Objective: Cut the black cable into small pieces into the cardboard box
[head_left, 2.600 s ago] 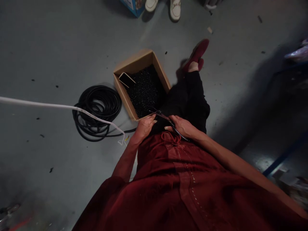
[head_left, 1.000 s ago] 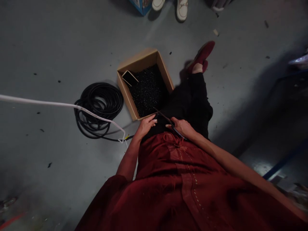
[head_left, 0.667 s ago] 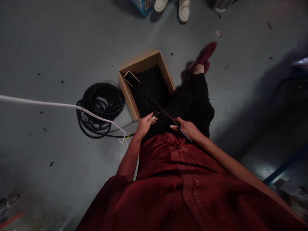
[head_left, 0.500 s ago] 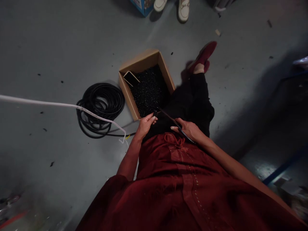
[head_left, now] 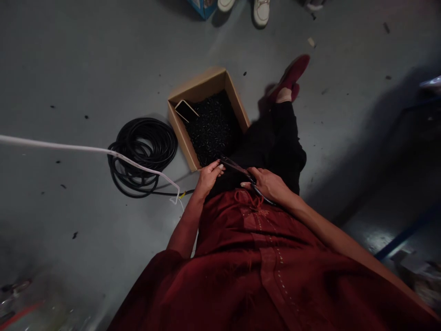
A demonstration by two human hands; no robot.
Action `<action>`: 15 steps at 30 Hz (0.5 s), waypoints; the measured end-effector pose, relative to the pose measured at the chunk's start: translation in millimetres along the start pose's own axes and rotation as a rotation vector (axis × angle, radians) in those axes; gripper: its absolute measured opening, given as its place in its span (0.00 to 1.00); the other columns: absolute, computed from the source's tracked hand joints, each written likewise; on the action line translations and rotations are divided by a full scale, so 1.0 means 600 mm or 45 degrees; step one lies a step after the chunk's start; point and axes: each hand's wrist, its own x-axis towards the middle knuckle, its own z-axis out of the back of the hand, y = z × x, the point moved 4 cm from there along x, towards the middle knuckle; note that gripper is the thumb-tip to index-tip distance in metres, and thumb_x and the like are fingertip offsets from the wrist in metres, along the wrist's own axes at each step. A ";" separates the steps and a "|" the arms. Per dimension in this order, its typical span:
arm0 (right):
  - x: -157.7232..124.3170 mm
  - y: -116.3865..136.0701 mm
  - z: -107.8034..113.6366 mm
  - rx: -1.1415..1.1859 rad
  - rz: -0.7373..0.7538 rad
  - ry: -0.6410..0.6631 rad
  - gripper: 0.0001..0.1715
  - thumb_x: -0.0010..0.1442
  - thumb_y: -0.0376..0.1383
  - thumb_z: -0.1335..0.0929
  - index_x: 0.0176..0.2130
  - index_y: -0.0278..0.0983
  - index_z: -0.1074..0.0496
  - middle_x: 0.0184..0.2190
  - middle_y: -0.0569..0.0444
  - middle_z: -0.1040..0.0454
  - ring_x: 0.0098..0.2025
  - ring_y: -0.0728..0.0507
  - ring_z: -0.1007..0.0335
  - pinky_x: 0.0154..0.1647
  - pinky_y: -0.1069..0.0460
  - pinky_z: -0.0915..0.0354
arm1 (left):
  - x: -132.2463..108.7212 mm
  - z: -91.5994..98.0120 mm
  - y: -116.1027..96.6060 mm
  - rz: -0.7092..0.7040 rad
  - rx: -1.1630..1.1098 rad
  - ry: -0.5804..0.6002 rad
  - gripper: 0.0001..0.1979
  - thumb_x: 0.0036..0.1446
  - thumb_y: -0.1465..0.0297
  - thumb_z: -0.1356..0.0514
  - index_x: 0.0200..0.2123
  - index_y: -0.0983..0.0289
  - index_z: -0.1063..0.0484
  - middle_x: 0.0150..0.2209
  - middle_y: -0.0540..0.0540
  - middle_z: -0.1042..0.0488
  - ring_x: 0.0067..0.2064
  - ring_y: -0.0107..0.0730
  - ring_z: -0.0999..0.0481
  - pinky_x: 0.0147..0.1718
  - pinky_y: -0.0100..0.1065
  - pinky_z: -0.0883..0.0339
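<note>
My left hand (head_left: 208,178) is closed in a pinch in front of the cardboard box (head_left: 244,103). At its fingertips is the end of a black hose or cable, mostly hidden; a length of that black hose (head_left: 188,192) runs behind my left wrist from a coil (head_left: 168,145) on the floor. My right hand (head_left: 270,184) is wrapped round the handles of scissors (head_left: 237,166), whose blades point left and reach the left fingertips. Small black cut pieces (head_left: 213,124) fill the bottom of the box below the blades.
A black tray-like piece with a pale rim (head_left: 186,111) leans inside the box. A white cord (head_left: 69,147) crosses above the coil. My crossed legs (head_left: 280,138) lie right of the box. Another person's white shoes (head_left: 261,14) and a blue box (head_left: 203,7) are at the top.
The scissor blades have moved left and up to my left fingertips, over the black end that stuck out there. Both hands stay nearly in place; the view has shifted slightly.
</note>
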 end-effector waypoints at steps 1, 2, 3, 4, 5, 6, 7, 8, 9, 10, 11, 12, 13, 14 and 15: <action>0.000 0.002 0.001 -0.001 -0.001 0.002 0.32 0.58 0.57 0.45 0.48 0.38 0.38 0.39 0.45 0.30 0.40 0.40 0.34 0.34 0.52 0.43 | 0.000 -0.001 0.000 -0.008 0.014 0.007 0.16 0.54 0.64 0.46 0.41 0.68 0.28 0.32 0.54 0.26 0.30 0.22 0.31 0.31 0.25 0.37; 0.001 0.004 0.002 -0.002 -0.003 0.004 0.32 0.58 0.57 0.45 0.48 0.38 0.38 0.39 0.45 0.30 0.40 0.40 0.34 0.35 0.52 0.43 | -0.001 -0.002 0.000 -0.017 0.025 0.011 0.16 0.54 0.64 0.46 0.40 0.68 0.28 0.32 0.54 0.26 0.30 0.22 0.31 0.31 0.25 0.37; 0.001 0.006 0.003 -0.005 -0.004 0.007 0.32 0.58 0.57 0.45 0.48 0.38 0.38 0.39 0.45 0.30 0.41 0.40 0.34 0.35 0.52 0.43 | -0.001 -0.002 0.000 -0.028 0.032 0.015 0.16 0.54 0.64 0.45 0.40 0.67 0.28 0.32 0.53 0.26 0.30 0.22 0.31 0.31 0.25 0.37; 0.001 0.009 0.005 -0.010 -0.005 0.009 0.32 0.58 0.57 0.44 0.48 0.37 0.38 0.38 0.45 0.30 0.41 0.40 0.35 0.35 0.52 0.43 | -0.001 -0.003 0.001 -0.035 0.037 0.017 0.16 0.54 0.64 0.45 0.41 0.67 0.27 0.32 0.53 0.26 0.30 0.22 0.31 0.32 0.25 0.37; 0.002 0.011 0.006 -0.017 -0.006 0.008 0.32 0.58 0.57 0.44 0.48 0.37 0.38 0.38 0.45 0.30 0.41 0.40 0.35 0.35 0.52 0.43 | -0.001 -0.003 0.003 -0.040 0.041 0.016 0.16 0.54 0.64 0.45 0.41 0.67 0.27 0.32 0.53 0.26 0.31 0.23 0.31 0.32 0.26 0.37; 0.002 0.013 0.008 -0.023 -0.005 0.008 0.32 0.58 0.57 0.45 0.48 0.37 0.38 0.39 0.45 0.30 0.41 0.40 0.35 0.36 0.52 0.43 | -0.001 -0.003 0.004 -0.042 0.048 0.014 0.16 0.54 0.64 0.45 0.41 0.67 0.28 0.32 0.53 0.26 0.31 0.23 0.31 0.32 0.26 0.37; 0.002 0.015 0.009 -0.028 -0.003 0.009 0.32 0.58 0.57 0.45 0.49 0.37 0.38 0.39 0.45 0.30 0.41 0.40 0.35 0.36 0.52 0.43 | -0.001 -0.003 0.005 -0.041 0.057 0.013 0.16 0.54 0.64 0.45 0.41 0.67 0.28 0.32 0.53 0.26 0.31 0.23 0.31 0.32 0.26 0.37; 0.003 0.016 0.010 -0.033 -0.004 0.013 0.33 0.58 0.57 0.45 0.50 0.37 0.38 0.39 0.45 0.30 0.42 0.40 0.35 0.37 0.52 0.43 | -0.001 -0.003 0.006 -0.041 0.069 0.012 0.16 0.54 0.64 0.45 0.42 0.67 0.28 0.32 0.53 0.26 0.31 0.23 0.31 0.33 0.27 0.36; 0.003 0.016 0.010 -0.037 -0.005 0.019 0.33 0.58 0.57 0.45 0.50 0.37 0.39 0.40 0.45 0.30 0.42 0.40 0.35 0.37 0.51 0.43 | -0.001 -0.003 0.006 -0.043 0.087 0.013 0.16 0.54 0.64 0.46 0.42 0.67 0.28 0.32 0.53 0.26 0.31 0.23 0.30 0.33 0.27 0.36; 0.004 0.016 0.009 -0.037 -0.007 0.027 0.33 0.58 0.57 0.44 0.51 0.37 0.40 0.40 0.44 0.30 0.42 0.40 0.35 0.38 0.51 0.43 | -0.002 -0.004 0.005 -0.050 0.111 0.020 0.16 0.54 0.64 0.46 0.41 0.67 0.28 0.32 0.53 0.26 0.31 0.24 0.30 0.33 0.27 0.36; 0.005 0.015 0.008 -0.034 -0.009 0.033 0.34 0.57 0.57 0.44 0.52 0.37 0.40 0.41 0.44 0.30 0.42 0.40 0.35 0.38 0.51 0.43 | -0.003 -0.004 0.003 -0.062 0.142 0.029 0.15 0.55 0.64 0.46 0.41 0.67 0.28 0.32 0.53 0.25 0.31 0.24 0.30 0.34 0.27 0.36; 0.006 0.014 0.006 -0.026 -0.009 0.036 0.34 0.57 0.57 0.44 0.52 0.37 0.40 0.41 0.44 0.30 0.43 0.40 0.35 0.38 0.51 0.43 | -0.004 -0.005 0.000 -0.077 0.181 0.037 0.14 0.55 0.64 0.46 0.40 0.67 0.27 0.33 0.53 0.25 0.31 0.24 0.30 0.34 0.28 0.36; 0.007 0.013 0.005 -0.015 -0.011 0.034 0.34 0.57 0.57 0.43 0.52 0.38 0.40 0.41 0.44 0.31 0.43 0.40 0.35 0.39 0.51 0.43 | -0.005 -0.005 -0.004 -0.093 0.225 0.047 0.14 0.56 0.64 0.47 0.38 0.66 0.27 0.33 0.53 0.26 0.32 0.25 0.30 0.34 0.28 0.36; 0.008 0.011 0.003 0.000 -0.010 0.032 0.34 0.57 0.57 0.43 0.52 0.38 0.40 0.42 0.44 0.31 0.43 0.40 0.35 0.39 0.51 0.43 | -0.006 -0.006 -0.009 -0.110 0.271 0.053 0.14 0.56 0.65 0.47 0.38 0.66 0.27 0.34 0.53 0.26 0.32 0.25 0.29 0.35 0.28 0.36; 0.009 0.010 0.001 0.017 -0.008 0.030 0.34 0.57 0.57 0.43 0.52 0.38 0.41 0.42 0.44 0.31 0.43 0.40 0.35 0.39 0.51 0.42 | -0.008 -0.006 -0.013 -0.125 0.317 0.060 0.13 0.56 0.65 0.48 0.37 0.66 0.27 0.35 0.54 0.26 0.32 0.25 0.29 0.35 0.28 0.36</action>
